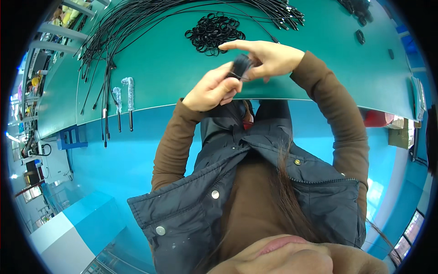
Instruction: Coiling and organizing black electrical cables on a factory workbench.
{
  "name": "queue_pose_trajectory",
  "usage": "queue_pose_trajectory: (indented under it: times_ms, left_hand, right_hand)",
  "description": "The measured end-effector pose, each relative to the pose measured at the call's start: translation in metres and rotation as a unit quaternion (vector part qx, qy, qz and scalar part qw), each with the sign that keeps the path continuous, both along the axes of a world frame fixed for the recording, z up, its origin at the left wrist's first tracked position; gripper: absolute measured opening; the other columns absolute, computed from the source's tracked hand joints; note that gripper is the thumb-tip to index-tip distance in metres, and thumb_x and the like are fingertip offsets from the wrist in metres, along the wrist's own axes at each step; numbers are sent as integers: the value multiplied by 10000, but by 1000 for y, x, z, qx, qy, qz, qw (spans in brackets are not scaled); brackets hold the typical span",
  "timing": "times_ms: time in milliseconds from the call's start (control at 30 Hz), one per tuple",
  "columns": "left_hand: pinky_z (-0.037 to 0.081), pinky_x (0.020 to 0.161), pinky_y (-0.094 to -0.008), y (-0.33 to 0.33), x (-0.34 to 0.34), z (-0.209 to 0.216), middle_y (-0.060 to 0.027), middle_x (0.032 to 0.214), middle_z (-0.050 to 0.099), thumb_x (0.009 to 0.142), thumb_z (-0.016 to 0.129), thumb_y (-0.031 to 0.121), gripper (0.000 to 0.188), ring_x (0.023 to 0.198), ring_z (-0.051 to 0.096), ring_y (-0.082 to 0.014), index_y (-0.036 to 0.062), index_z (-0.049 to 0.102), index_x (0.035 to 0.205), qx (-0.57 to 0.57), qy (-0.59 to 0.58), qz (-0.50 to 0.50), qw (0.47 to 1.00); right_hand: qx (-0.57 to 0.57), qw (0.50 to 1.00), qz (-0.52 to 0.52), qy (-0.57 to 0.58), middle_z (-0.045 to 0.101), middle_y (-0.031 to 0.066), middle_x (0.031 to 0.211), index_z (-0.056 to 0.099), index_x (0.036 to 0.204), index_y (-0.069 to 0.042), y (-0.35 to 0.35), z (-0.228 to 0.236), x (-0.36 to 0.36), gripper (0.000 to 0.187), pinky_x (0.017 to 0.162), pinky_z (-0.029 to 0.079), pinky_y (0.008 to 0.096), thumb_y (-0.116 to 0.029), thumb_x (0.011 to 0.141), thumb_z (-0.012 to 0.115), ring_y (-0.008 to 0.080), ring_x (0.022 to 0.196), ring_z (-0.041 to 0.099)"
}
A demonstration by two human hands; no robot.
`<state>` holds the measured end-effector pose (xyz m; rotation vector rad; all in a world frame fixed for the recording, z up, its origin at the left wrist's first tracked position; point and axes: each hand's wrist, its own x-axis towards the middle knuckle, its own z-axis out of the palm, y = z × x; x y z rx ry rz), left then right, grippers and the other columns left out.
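Just above the table's near edge, my left hand (211, 90) pinches a small black coiled cable (241, 66) between thumb and fingers. The coil is somewhat blurred. My right hand (277, 58) is at the coil's other side, its thumb and bent fingers against it. Its index finger stretches out left, toward a heap of small black rings (212, 34) on the table. Part of the right fingers is hidden behind the coil.
Long black cables (102, 43) with plugs spread over the green table (169, 73), some hanging over its near edge. Two plastic-wrapped rods (131, 98) lie at the left edge. More black pieces (360, 36) sit far right. A blue stool (72, 138) stands below left.
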<state>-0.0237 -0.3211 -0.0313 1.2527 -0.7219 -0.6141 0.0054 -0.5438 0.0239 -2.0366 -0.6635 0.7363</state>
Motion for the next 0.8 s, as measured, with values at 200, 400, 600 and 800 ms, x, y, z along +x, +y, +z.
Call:
queue_pose_trajectory:
  times_ms: [200,400,600,800]
  left_hand:
    - [354,402,-206,-5,2,-11,-131,1008,499,990,499,252,260,592,421,-107,7,508,904,-238,183,-9,954]
    - [373,408,-211,-10,-10,-17,-156,1064,492,989,499,287,292,581,413,-102,9,502,901,-220,178,29,959]
    - [452,459,-247,-23,-13,-4,-117,885,536,999,483,207,218,575,472,-141,0,517,939,-195,138,76,968]
    - [533,531,-270,-38,-21,3,-133,947,560,988,495,171,184,678,617,-215,-10,525,973,-73,167,126,975]
  right_hand:
    - [460,791,-86,395,601,267,1160,411,1369,-31,-13,-70,-23,525,582,586,282,-166,897,597,298,787,701]
    - [546,698,-214,411,555,273,1234,436,1332,-10,-4,-75,-48,469,571,589,293,-151,909,578,287,751,700]
    - [478,767,-341,259,598,233,1181,475,1262,-4,5,-48,-47,376,659,580,291,-180,939,556,254,835,687]
    - [305,933,-190,9,628,186,1155,500,1214,-30,13,-37,-33,311,818,545,301,-224,971,520,223,962,642]
